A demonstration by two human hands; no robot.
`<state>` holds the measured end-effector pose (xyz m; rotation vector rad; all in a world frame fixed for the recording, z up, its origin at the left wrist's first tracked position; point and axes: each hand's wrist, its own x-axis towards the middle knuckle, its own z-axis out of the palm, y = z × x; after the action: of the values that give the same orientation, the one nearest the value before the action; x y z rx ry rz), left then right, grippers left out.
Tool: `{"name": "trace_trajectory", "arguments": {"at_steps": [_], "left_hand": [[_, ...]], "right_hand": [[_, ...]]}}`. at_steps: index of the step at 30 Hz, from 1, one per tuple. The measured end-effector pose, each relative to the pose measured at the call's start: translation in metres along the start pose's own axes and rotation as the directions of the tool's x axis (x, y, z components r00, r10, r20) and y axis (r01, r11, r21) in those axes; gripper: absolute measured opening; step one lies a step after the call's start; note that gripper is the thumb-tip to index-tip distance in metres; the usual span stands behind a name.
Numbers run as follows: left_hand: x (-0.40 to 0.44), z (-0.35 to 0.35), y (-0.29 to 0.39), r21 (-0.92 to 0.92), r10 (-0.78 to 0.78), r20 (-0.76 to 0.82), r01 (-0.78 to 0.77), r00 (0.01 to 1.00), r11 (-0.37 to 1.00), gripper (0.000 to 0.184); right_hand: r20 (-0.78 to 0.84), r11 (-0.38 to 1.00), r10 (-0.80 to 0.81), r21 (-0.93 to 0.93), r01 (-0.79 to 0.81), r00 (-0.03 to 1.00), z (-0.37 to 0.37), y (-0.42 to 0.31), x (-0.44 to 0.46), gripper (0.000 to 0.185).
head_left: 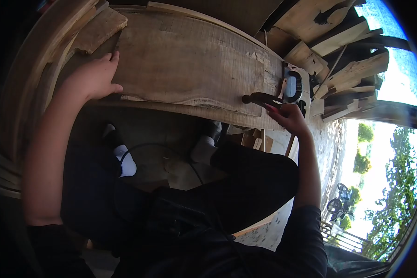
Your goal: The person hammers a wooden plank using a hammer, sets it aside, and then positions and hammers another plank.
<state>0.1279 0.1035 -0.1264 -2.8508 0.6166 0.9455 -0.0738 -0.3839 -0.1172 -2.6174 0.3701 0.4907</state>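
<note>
Head view shows the person's left hand (97, 76) at the left end of a wide wooden board (185, 65), its fingers (114, 60) lying by that edge and the thumb held well apart from them, so the grasp is wide; how firmly they press cannot be told. The right hand (291, 119) has its fingers curled round the handle of a hammer (259, 98), whose dark head sits over the board's right end; whether the head touches the wood is unclear.

The board lies lengthwise across a wooden desk (274, 78), with a rough, wavy near edge. Just beyond the hammer is a blue-and-black object (292, 85), too indistinct to name. Another thick piece of wood (102, 30) lies near the left hand, beyond the board's left end.

Cut timber (352, 67) is piled at the far right. Below the desk are a white sock (126, 161) and a thin dark cable (160, 145). Outside, to the right, a motorcycle (341, 202) stands near leafy trees (394, 180) in bright light.
</note>
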Motion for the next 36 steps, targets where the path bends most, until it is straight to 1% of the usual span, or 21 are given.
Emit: {"name": "trace_trajectory", "arguments": {"at_steps": [1, 5, 7, 8, 10, 12, 14, 16, 17, 19, 20, 22, 26, 28, 31, 35, 36], "left_hand": [[-0.001, -0.001, 0.001, -0.005, -0.003, 0.003, 0.003, 1.000, 1.000, 0.094], [0.001, -0.001, -0.002, 0.011, 0.014, 0.004, -0.014, 1.000, 1.000, 0.094], [0.003, 0.000, -0.002, 0.010, 0.020, -0.003, -0.020, 1.000, 1.000, 0.095], [0.003, -0.002, -0.002, 0.012, 0.020, 0.012, -0.020, 1.000, 1.000, 0.095], [0.005, 0.000, -0.003, 0.013, 0.018, 0.031, -0.018, 0.999, 1.000, 0.095], [0.007, 0.004, -0.004, 0.037, 0.028, 0.002, -0.028, 1.000, 0.999, 0.095], [0.007, 0.003, -0.004, 0.024, 0.027, 0.014, -0.028, 1.000, 0.999, 0.095], [0.004, 0.001, -0.004, 0.009, 0.023, 0.028, -0.023, 0.999, 1.000, 0.095], [0.004, 0.000, -0.003, 0.011, 0.026, 0.030, -0.026, 0.999, 1.000, 0.095], [0.004, 0.000, -0.003, 0.014, 0.030, 0.031, -0.030, 0.999, 0.999, 0.095], [0.004, 0.001, -0.004, 0.018, 0.035, 0.030, -0.035, 0.999, 0.999, 0.096], [0.005, 0.004, -0.005, 0.019, 0.039, 0.032, -0.039, 0.999, 0.999, 0.096], [0.005, 0.006, -0.004, 0.032, 0.043, 0.007, -0.044, 0.999, 0.999, 0.096], [0.004, 0.007, -0.003, 0.036, 0.046, 0.010, -0.046, 0.999, 0.998, 0.096], [0.004, 0.008, -0.004, 0.042, 0.044, -0.002, -0.043, 0.999, 0.998, 0.095], [0.005, 0.012, -0.008, 0.028, 0.055, -0.016, -0.055, 0.998, 0.998, 0.095], [0.005, 0.014, -0.010, 0.026, 0.064, -0.030, -0.063, 0.998, 0.998, 0.095]], "right_hand": [[-0.017, 0.999, -0.009, -0.046, 0.009, 1.000, -0.001, -0.002, 0.002, 0.034], [-0.024, 1.000, -0.028, -0.012, 0.027, 0.999, 0.002, -0.008, 0.007, 0.032], [-0.048, 0.995, 0.021, 0.100, -0.016, 0.999, 0.005, -0.009, 0.010, 0.031], [-0.045, 0.995, 0.022, 0.098, -0.017, 0.999, 0.006, -0.009, 0.012, 0.031], [-0.093, 0.979, 0.022, 0.204, -0.003, 0.995, 0.011, -0.013, 0.017, 0.034], [-0.085, 0.981, 0.005, 0.193, 0.011, 0.996, 0.007, -0.015, 0.021, 0.034], [-0.078, 0.983, -0.014, 0.180, 0.028, 0.997, 0.007, -0.017, 0.025, 0.035], [-0.164, 0.978, 0.017, 0.208, 0.018, 0.986, 0.012, -0.020, 0.029, 0.035], [-0.162, 0.978, 0.015, 0.207, 0.019, 0.987, 0.012, -0.021, 0.032, 0.035], [-0.140, 0.967, 0.072, 0.252, -0.034, 0.988, 0.011, -0.022, 0.040, 0.034], [-0.140, 0.967, 0.072, 0.251, -0.035, 0.988, 0.012, -0.023, 0.042, 0.034], [-0.236, 0.975, 0.026, 0.222, 0.027, 0.971, 0.015, -0.024, 0.047, 0.033], [-0.240, 0.984, 0.039, 0.180, 0.004, 0.970, 0.017, -0.029, 0.058, 0.032], [-0.281, 0.985, -0.022, 0.159, 0.069, 0.960, 0.019, -0.030, 0.063, 0.033], [-0.319, 0.982, -0.058, 0.151, 0.111, 0.946, 0.024, -0.032, 0.076, 0.035], [-0.304, 0.985, -0.065, 0.133, 0.111, 0.950, 0.019, -0.040, 0.077, 0.035], [-0.245, 0.982, -0.031, 0.171, 0.075, 0.969, 0.016, -0.042, 0.074, 0.035]]}}
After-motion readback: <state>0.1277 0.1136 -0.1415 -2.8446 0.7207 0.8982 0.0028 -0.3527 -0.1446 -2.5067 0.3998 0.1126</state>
